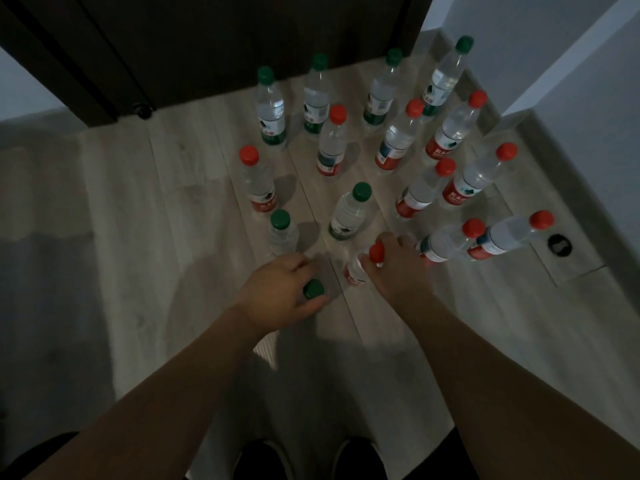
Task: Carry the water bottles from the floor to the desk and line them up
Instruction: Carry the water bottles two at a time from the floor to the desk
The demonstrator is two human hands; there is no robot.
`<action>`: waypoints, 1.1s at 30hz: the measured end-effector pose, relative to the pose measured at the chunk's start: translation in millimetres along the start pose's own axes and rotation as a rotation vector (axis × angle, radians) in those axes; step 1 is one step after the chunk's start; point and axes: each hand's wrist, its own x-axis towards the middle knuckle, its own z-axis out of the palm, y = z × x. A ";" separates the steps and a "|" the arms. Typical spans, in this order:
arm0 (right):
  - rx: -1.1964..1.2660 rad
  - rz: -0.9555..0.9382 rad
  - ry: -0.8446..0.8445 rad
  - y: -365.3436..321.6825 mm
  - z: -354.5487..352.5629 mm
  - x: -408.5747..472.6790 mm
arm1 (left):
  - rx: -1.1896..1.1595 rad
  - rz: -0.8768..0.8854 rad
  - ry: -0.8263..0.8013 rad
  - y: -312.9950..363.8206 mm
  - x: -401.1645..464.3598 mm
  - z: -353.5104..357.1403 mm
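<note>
Several clear water bottles with red or green caps stand on the pale wood floor (166,209) in front of me. My left hand (280,289) grips the nearest green-capped bottle (313,289) around its neck, the cap showing between thumb and fingers. My right hand (394,265) curls around the neck of a red-capped bottle (376,252) just to its right. Another green-capped bottle (282,232) stands just beyond my left hand, and one more (349,213) beyond my right. The desk is not in view.
A dark door (207,39) closes off the back, with a round door stop (143,110) at its foot. White walls (554,57) run along the right. A round floor fitting (559,244) lies beside the right-hand bottles. My dark shoes (311,459) show at the bottom.
</note>
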 end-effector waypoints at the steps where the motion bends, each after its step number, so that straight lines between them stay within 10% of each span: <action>1: -0.037 -0.010 -0.010 -2.0 -0.2 -0.1 | 0.072 0.010 -0.008 3.8 2.7 -0.9; 18: -0.105 -0.022 -0.069 -15.4 -38.4 4.6 | 0.240 -0.136 -0.124 21.4 15.4 -18.8; 33: 0.075 0.074 -0.013 -134.2 -492.1 -141.0 | 0.054 -0.199 0.118 233.0 30.5 -453.4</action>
